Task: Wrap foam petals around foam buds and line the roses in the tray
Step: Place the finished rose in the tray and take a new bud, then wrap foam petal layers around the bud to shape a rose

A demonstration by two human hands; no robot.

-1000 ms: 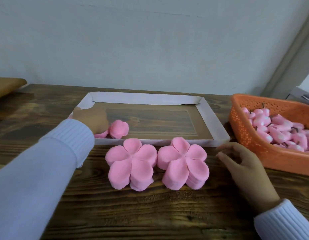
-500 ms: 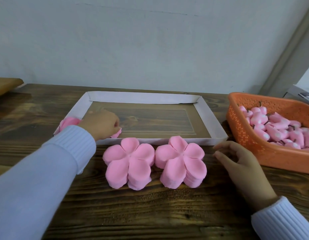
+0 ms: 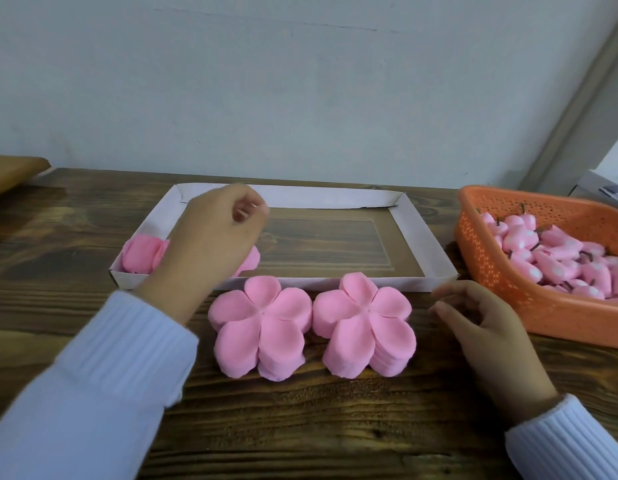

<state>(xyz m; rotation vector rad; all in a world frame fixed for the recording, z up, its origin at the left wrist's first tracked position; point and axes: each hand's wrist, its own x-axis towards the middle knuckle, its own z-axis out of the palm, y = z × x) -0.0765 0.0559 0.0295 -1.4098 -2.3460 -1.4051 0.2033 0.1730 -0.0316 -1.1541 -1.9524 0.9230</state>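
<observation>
The left hand (image 3: 214, 244) is held over the near-left part of the shallow white cardboard tray (image 3: 421, 237), its fingers (image 3: 245, 199) loosely curled with nothing gripped. One finished pink foam rose (image 3: 141, 254) is seen in the tray's corner left of them, and a second rose (image 3: 251, 259) is half hidden beneath the palm. The right hand (image 3: 484, 327) is rested on the dark wooden table (image 3: 300, 427) with fingers (image 3: 456, 291) relaxed and empty; a stack of pink five-lobed foam petals (image 3: 366, 320) is found just left of the fingertips, a second petal stack (image 3: 262, 323) beyond it, and the orange perforated plastic basket (image 3: 491, 258) of pink foam buds (image 3: 522, 237) to their right.
</observation>
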